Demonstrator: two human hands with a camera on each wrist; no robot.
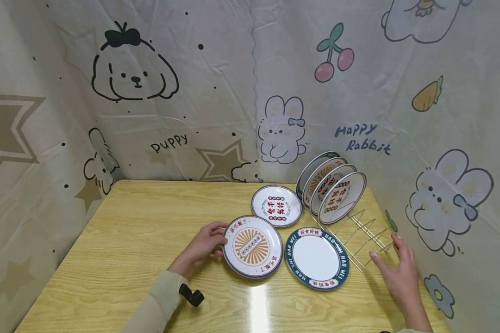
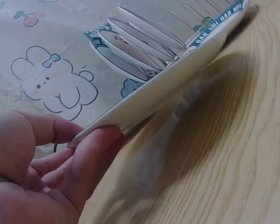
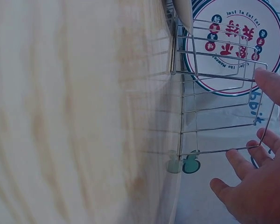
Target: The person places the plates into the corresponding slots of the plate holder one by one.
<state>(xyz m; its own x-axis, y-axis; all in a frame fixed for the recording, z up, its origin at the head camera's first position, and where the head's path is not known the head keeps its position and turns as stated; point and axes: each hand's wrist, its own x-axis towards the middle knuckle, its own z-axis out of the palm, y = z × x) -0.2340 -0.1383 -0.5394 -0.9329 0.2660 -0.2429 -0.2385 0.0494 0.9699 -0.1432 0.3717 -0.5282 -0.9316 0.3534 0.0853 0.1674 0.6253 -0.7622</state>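
My left hand [image 1: 208, 240] pinches the left rim of a white plate with an orange sunburst [image 1: 252, 247]. The left wrist view has this plate [image 2: 163, 93] tilted above the table, thumb and fingers on its edge. My right hand [image 1: 400, 273] is at the near end of a gold wire plate rack [image 1: 368, 229], fingers spread. In the right wrist view its fingertips touch the end wires of the rack [image 3: 219, 128]. Several plates stand on edge in the rack's far slots; the front one [image 1: 342, 198] has red lettering.
A white plate with red characters [image 1: 276, 206] lies flat behind the sunburst plate. Beside the rack lies a green-rimmed plate [image 1: 316, 259]. The wooden table [image 1: 150, 222] meets a cartoon-printed cloth [image 1: 216, 92] at the back and right side.
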